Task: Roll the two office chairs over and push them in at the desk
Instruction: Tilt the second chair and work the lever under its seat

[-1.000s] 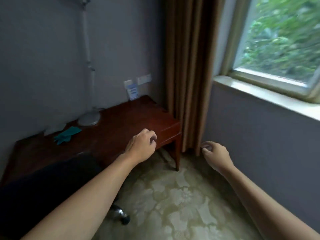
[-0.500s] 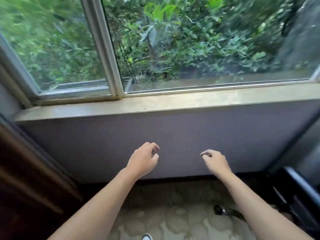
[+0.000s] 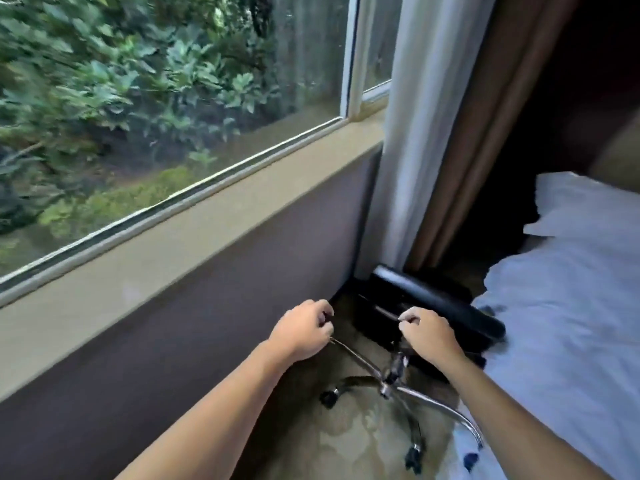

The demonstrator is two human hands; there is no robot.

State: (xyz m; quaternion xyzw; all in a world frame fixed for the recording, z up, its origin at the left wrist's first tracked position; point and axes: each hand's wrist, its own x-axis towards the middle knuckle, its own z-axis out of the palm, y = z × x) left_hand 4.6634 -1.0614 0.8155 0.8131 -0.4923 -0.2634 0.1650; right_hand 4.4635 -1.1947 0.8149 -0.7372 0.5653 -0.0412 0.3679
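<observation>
- We see one office chair in the lower right of the frame, wedged in the corner between the wall under the window sill and the white bedding on the right.
- Its black seat and back look tilted or turned on edge, though motion blur keeps us from saying exactly how it sits; the chrome star base with dark casters spreads over the patterned floor below it.
- Our left hand, at centre frame, has its fingers loosely curled and grips nothing; it hangs just left of the chair, in front of the wall.
- Our right hand is likewise curled, in front of the chair's black edge; whether its fingertips touch the chair we cannot tell.
- No desk is in view here, nor is a second chair, so we cannot judge that one's place.
- We judge the task to be in its fetching stage for this chair: it stands by the curtains, not yet gripped for certain, and has still to be freed from the corner, rolled to the desk and pushed in.
</observation>
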